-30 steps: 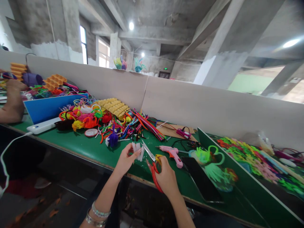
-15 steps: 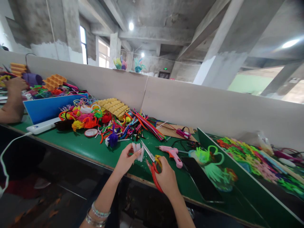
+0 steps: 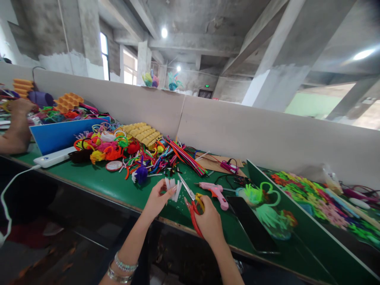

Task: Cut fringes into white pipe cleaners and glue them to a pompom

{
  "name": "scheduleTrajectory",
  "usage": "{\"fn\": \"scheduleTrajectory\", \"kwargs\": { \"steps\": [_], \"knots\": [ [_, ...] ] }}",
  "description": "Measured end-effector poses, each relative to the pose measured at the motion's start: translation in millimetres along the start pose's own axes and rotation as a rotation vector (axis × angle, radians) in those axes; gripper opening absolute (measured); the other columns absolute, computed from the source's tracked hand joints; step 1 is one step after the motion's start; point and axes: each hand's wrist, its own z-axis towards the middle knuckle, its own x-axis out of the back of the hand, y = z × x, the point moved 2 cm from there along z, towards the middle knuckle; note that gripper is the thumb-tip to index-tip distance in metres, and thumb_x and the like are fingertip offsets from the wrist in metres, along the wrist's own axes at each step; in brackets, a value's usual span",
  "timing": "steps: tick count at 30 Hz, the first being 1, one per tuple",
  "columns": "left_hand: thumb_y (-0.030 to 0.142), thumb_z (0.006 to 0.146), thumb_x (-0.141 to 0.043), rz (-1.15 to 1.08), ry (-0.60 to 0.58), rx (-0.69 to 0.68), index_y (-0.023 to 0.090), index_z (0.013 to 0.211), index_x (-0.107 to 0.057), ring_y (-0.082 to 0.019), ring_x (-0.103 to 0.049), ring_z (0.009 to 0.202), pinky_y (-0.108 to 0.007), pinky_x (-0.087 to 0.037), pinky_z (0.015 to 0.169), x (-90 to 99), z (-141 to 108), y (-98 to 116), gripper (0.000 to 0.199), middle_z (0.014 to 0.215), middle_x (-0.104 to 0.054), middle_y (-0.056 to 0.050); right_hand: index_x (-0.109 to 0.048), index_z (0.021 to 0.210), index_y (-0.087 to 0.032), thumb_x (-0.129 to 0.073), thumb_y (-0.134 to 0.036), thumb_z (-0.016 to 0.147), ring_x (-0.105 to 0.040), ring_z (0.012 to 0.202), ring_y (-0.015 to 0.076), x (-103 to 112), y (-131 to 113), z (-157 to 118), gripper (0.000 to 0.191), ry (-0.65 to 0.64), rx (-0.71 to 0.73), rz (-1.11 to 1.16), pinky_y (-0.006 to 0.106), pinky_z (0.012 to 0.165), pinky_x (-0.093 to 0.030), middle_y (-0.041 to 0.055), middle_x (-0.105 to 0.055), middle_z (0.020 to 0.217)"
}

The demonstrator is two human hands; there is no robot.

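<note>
My left hand (image 3: 157, 198) is closed, pinching several short white fuzzy strips (image 3: 175, 189), like cut pipe cleaners, which stand up between thumb and fingers. My right hand (image 3: 210, 219) grips scissors (image 3: 186, 187) by their yellow handle; the silver blades point up and left, just right of the strips and apart from them. A red-handled tool (image 3: 194, 221), perhaps pliers, lies under the scissors in the same hand, its handles partly hidden by my fingers. White bits of fluff are scattered on the green table (image 3: 127, 194) beneath.
A pink glue gun (image 3: 216, 191) and a black tablet-like slab (image 3: 252, 225) lie to the right, beside green fuzzy pieces (image 3: 267, 213). Colourful pipe cleaners (image 3: 187, 156) heap behind. Green (image 3: 297, 221) and blue (image 3: 65, 134) boards divide the table. Another person's arm (image 3: 18, 122) is at far left.
My right hand and the scissors have shifted slightly right, widening the gap to the white strips. My left hand stays nearly where it was. The other person's hand has moved a little.
</note>
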Motion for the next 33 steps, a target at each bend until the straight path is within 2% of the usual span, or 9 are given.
{"fn": "scheduleTrajectory", "kwargs": {
  "steps": [5, 9, 11, 14, 19, 24, 28, 33],
  "knots": [
    [0.042, 0.065, -0.063, -0.027, 0.005, 0.051, 0.014, 0.084, -0.056, -0.006, -0.045, 0.049, -0.015, -0.032, 0.036, -1.7, 0, 1, 0.034, 0.066, -0.055, 0.001, -0.045, 0.087, -0.021, -0.049, -0.046, 0.072, -0.055, 0.085, 0.0206, 4, 3, 3, 0.029, 0.146, -0.007, -0.032, 0.028, 0.06, -0.042, 0.0052, -0.058, 0.089],
    [0.043, 0.064, -0.064, -0.026, 0.016, 0.05, 0.015, 0.081, -0.056, -0.006, -0.045, 0.048, -0.014, -0.032, 0.036, -2.7, 0, 1, 0.034, 0.063, -0.054, 0.002, -0.044, 0.091, -0.019, -0.05, -0.04, 0.072, -0.051, 0.09, 0.0222, 5, 7, 5, 0.029, 0.224, 0.143, -0.033, 0.034, 0.072, -0.043, 0.0081, -0.054, 0.09],
    [0.042, 0.064, -0.064, -0.019, 0.023, 0.038, 0.015, 0.08, -0.056, -0.007, -0.046, 0.05, -0.014, -0.033, 0.037, -2.7, 0, 2, 0.032, 0.064, -0.054, 0.002, -0.044, 0.091, -0.018, -0.051, -0.038, 0.07, -0.048, 0.092, 0.0243, 4, 9, 6, 0.03, 0.271, 0.224, -0.106, 0.039, 0.078, -0.041, 0.0097, -0.053, 0.09],
    [0.042, 0.065, -0.063, -0.02, 0.024, 0.035, 0.015, 0.08, -0.056, -0.008, -0.047, 0.051, -0.015, -0.033, 0.036, -2.9, 0, 2, 0.032, 0.065, -0.054, 0.001, -0.044, 0.094, -0.017, -0.053, -0.037, 0.068, -0.046, 0.095, 0.0274, 1, 12, 6, 0.034, 0.315, 0.266, -0.255, 0.042, 0.079, -0.039, 0.012, -0.052, 0.091],
    [0.041, 0.064, -0.064, -0.024, 0.014, 0.042, 0.015, 0.081, -0.057, -0.007, -0.046, 0.051, -0.015, -0.032, 0.037, -2.9, 0, 1, 0.032, 0.064, -0.054, 0.002, -0.045, 0.095, -0.013, -0.052, -0.036, 0.069, -0.046, 0.091, 0.0283, 0, 16, 6, 0.035, 0.383, 0.164, -0.424, 0.041, 0.077, -0.039, 0.0141, -0.051, 0.091],
    [0.04, 0.063, -0.065, -0.044, 0.014, 0.053, 0.014, 0.079, -0.057, -0.006, -0.044, 0.048, -0.015, -0.031, 0.036, -3.1, 1, 0, 0.031, 0.062, -0.053, 0.002, -0.045, 0.095, -0.011, -0.049, -0.039, 0.072, -0.048, 0.081, 0.0284, 10, 21, 7, 0.037, 0.457, 0.027, -0.558, 0.038, 0.065, -0.038, 0.0159, -0.051, 0.091],
    [0.04, 0.064, -0.065, -0.054, 0.012, 0.041, 0.014, 0.081, -0.057, -0.007, -0.045, 0.05, -0.015, -0.032, 0.036, -3.6, 0, 1, 0.032, 0.064, -0.054, 0.002, -0.046, 0.096, -0.011, -0.048, -0.038, 0.072, -0.047, 0.08, 0.0285, 15, 22, 7, 0.036, 0.449, 0.018, -0.631, 0.038, 0.065, -0.036, 0.0166, -0.051, 0.092],
    [0.038, 0.066, -0.064, -0.042, 0.01, 0.046, 0.014, 0.081, -0.057, -0.007, -0.046, 0.052, -0.014, -0.032, 0.037, -3.1, 0, -1, 0.03, 0.067, -0.055, 0.001, -0.048, 0.096, -0.012, -0.049, -0.039, 0.071, -0.046, 0.082, 0.0272, 14, 18, 7, 0.036, 0.431, 0.084, -0.639, 0.037, 0.069, -0.034, 0.0145, -0.051, 0.092]
  ]
}}
